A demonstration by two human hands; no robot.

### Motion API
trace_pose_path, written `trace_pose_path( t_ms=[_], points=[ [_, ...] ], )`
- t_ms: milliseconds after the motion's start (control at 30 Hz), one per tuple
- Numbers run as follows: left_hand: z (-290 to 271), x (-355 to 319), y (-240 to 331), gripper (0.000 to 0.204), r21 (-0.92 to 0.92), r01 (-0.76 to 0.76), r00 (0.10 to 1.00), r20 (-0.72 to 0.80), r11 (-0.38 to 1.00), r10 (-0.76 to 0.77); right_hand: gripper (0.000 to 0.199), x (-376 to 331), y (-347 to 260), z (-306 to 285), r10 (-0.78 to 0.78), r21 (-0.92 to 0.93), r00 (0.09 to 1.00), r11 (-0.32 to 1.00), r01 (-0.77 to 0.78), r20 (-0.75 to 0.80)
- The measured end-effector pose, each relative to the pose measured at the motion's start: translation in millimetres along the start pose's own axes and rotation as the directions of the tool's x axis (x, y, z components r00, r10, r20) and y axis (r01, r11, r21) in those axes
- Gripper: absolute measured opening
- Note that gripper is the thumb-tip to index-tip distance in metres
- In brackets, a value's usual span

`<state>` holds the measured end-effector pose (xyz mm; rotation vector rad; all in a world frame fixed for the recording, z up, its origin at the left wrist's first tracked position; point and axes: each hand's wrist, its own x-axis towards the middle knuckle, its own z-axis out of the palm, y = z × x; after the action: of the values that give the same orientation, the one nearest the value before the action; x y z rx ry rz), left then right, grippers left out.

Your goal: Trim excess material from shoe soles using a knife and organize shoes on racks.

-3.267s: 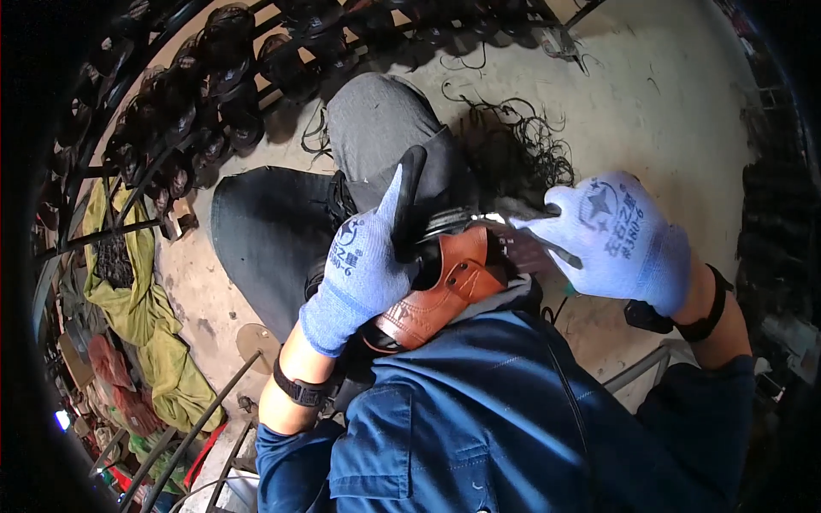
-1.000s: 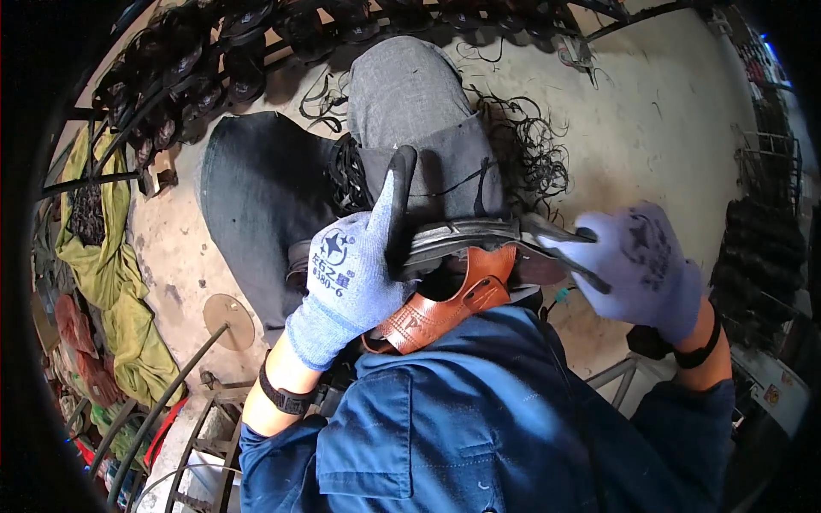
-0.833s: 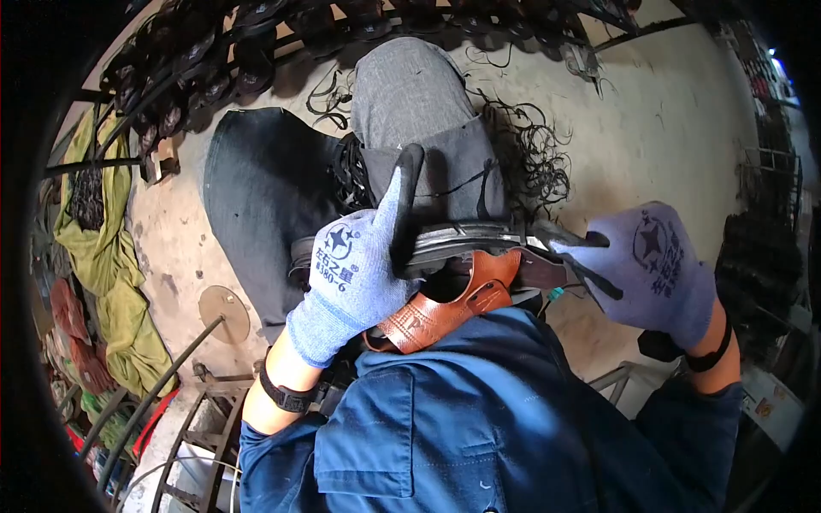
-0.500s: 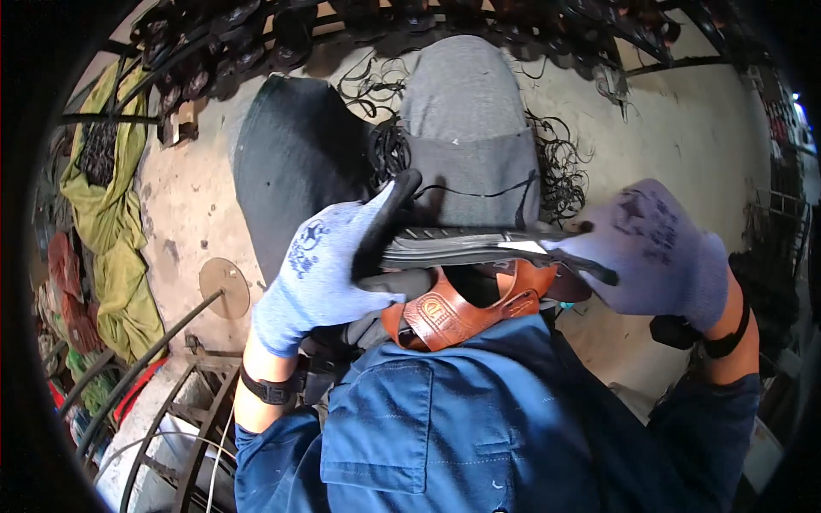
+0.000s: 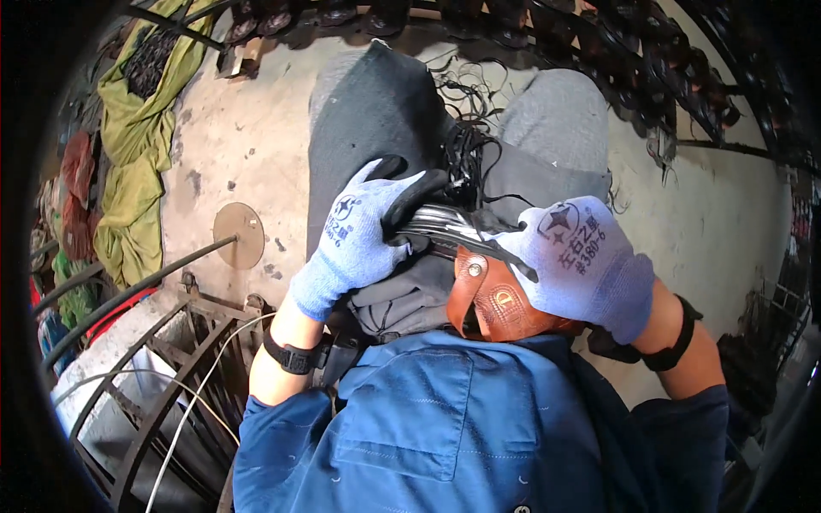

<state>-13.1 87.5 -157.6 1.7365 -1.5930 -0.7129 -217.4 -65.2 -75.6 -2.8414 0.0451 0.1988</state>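
My left hand [image 5: 359,241], in a blue glove with black fingertips, grips the left end of a bundle of thin dark metal strips [image 5: 446,229] held over my lap. At the bundle's right end, my blue-gloved right hand [image 5: 583,267] is closed over the strips. Just beneath them sits a brown leather pouch [image 5: 492,301] at my waist, partly covered by the right hand. A tangle of thin black wire [image 5: 466,145] lies on my grey-trousered knees just beyond the bundle.
A green cloth [image 5: 132,128] lies heaped at the far left. A round flat disc [image 5: 239,235] rests on the concrete floor. A dark metal railing [image 5: 137,295] crosses the lower left. Rows of dark curled metal pieces [image 5: 616,43] line the top.
My right hand has come in leftward and closed over the bundle's right end, so both hands now sit close together. The view has swung, with my knees shifting to the upper middle.
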Motion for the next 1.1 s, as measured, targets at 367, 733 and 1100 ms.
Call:
trace_pose_path(
  t_ms=[367, 733, 1100],
  points=[
    [-98, 95, 28, 0.070, -0.602, -0.158, 0.987, -0.063, 0.783, 0.151, 0.027, 20, -13, 20, 0.402, 0.362, 0.748, 0.903, -0.230, -0.527],
    [-46, 93, -3, 0.062, -0.798, -0.131, 0.937, -0.294, 0.589, -0.189, 0.032, 45, 31, 19, 0.254, 0.225, 0.757, 0.964, -0.144, -0.602],
    [-44, 98, -19, 0.052, -0.750, -0.109, 0.941, -0.289, 0.652, -0.175, 0.031, 82, 54, -75, -0.034, -0.170, 0.966, 0.985, -0.011, -0.258]
  ],
)
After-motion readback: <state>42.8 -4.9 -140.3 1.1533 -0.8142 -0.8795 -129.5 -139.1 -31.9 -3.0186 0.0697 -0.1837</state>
